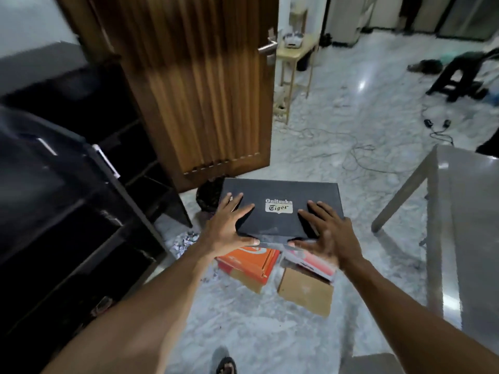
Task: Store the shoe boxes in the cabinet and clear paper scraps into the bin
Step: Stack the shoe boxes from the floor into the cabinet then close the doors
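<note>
A black shoe box (280,195) with a white logo on its lid is held up above the floor. My left hand (229,225) grips its near left corner, fingers spread on the lid and thumb under the front edge. My right hand (326,233) grips the near right corner the same way. Below it on the floor lie an orange shoe box (247,261) and a brown box with a red-and-white lid (307,282). White paper scraps (185,242) lie on the floor beside the black cabinet (89,201), whose shelves stand open. A dark bin (208,195) stands behind the held box.
A wooden door (199,90) stands open behind the bin. A grey table (464,225) is at the right. Cables (359,155) trail over the marble floor, with a small yellow side table (294,58) and a dark stool (459,79) farther back.
</note>
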